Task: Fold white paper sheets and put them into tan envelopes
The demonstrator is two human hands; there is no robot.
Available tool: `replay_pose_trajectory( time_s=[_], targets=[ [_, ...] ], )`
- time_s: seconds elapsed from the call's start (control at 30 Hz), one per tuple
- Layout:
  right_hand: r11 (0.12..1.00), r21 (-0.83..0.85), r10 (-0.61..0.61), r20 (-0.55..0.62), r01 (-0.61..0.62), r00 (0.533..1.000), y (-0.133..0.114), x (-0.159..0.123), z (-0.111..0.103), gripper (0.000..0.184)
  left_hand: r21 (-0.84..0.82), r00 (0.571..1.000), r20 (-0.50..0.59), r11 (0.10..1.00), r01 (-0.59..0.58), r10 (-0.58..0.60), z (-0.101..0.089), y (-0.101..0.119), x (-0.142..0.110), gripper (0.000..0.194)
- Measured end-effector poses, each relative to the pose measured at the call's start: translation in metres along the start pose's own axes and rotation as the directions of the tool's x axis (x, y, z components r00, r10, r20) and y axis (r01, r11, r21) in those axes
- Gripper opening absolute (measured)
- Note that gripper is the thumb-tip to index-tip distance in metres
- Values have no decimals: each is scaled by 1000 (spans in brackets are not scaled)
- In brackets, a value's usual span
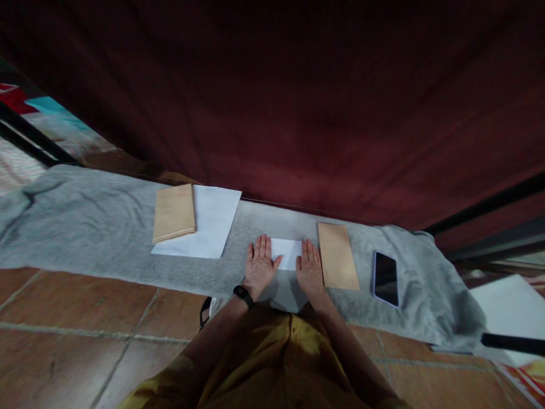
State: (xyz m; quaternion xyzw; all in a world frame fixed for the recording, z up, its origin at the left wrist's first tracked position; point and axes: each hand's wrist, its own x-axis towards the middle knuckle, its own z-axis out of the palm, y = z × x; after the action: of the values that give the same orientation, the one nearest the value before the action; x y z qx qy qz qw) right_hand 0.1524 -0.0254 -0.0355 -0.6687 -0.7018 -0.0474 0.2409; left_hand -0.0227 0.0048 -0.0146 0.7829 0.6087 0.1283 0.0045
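My left hand (259,264) and my right hand (310,266) both lie flat, fingers stretched out, on the two ends of a small folded white paper (286,253). The paper rests on a grey cloth (85,227) spread over the floor. A black band sits on my left wrist. A tan envelope (338,255) lies right beside my right hand. Farther left, another tan envelope (174,212) rests on a white sheet (210,224).
A dark phone (385,278) lies on the cloth to the right of the envelope. A dark red curtain (298,102) hangs behind the cloth. Terracotta floor tiles (85,329) lie in front. White paper (511,307) and a black rod (511,342) sit at the far right.
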Motion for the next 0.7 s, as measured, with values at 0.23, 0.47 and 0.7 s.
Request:
replay_pose_trajectory(
  time_s=[0.23,0.47,0.7],
  targets=[
    [992,76,-110,114,102,987,-30,2,1,52,26,998,63,1000,11,-12,-1,-2,1,71],
    [991,36,-130,115,127,985,-29,-5,3,53,27,999,47,1000,3,-4,1,-4,1,70],
    [993,-18,-120,63,121,991,-23,-7,0,54,17,1000,4,1000,-2,2,0,-3,0,71]
  ],
)
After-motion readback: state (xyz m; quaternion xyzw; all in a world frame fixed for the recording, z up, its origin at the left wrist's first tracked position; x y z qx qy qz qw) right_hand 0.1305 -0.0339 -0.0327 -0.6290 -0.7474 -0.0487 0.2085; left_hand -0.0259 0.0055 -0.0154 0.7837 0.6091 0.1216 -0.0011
